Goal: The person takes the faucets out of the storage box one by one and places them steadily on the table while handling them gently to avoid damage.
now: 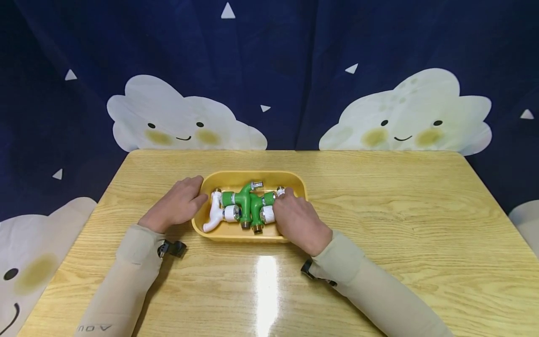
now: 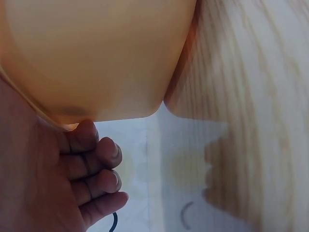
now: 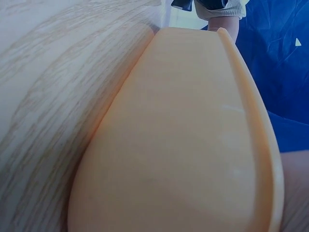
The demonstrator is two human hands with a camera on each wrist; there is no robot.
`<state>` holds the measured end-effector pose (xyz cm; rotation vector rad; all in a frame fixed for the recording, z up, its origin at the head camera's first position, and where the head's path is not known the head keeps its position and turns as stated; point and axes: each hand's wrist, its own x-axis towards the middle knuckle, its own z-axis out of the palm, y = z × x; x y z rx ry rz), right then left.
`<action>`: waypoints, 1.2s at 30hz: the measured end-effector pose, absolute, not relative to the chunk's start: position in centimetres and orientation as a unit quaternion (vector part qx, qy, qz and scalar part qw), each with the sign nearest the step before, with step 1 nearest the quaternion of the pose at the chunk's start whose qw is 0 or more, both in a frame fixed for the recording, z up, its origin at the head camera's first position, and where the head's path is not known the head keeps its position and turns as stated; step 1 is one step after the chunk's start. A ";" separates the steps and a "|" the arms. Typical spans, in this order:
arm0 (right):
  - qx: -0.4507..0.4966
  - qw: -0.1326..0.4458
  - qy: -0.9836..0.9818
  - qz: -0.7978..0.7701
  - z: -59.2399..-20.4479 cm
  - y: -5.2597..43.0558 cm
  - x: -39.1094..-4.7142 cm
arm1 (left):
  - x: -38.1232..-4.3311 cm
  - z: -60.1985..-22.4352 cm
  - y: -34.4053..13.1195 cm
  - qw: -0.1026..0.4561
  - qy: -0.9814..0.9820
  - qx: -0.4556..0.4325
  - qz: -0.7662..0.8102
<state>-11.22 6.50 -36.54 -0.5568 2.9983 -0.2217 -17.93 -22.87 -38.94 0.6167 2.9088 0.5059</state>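
Note:
A yellow plastic tub (image 1: 248, 238) holds a white tap (image 1: 215, 210) at its left, two green taps (image 1: 244, 200) side by side in the middle, and another white tap (image 1: 268, 214) at the right. My left hand (image 1: 181, 201) grips the tub's left rim, thumb at the edge; in the left wrist view its curled fingers (image 2: 99, 179) sit by the rim. Over the tub's right part, my right hand (image 1: 296, 217) reaches in and holds the right-hand white tap, covering most of its body. The right fingertips are hidden behind the hand.
The tub stands on a light wood-grain table (image 1: 400, 224), near its far half. Behind hangs a dark blue curtain (image 1: 290, 56) with smiling clouds and small white triangles. Black wrist devices (image 1: 171, 248) sit on both sleeved forearms.

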 end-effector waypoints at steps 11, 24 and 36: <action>-0.176 0.041 0.981 -0.072 -36.4 6.5 -11.2 | -17.9 -38.8 -22.9 0.064 0.963 0.204 0.167; -0.184 0.028 0.980 -0.072 -36.6 6.5 -11.4 | -18.1 -39.1 -23.0 0.055 0.962 0.205 0.171; -0.191 0.012 0.979 -0.062 -36.3 6.6 -11.1 | -18.0 -39.0 -23.0 0.058 0.963 0.204 0.168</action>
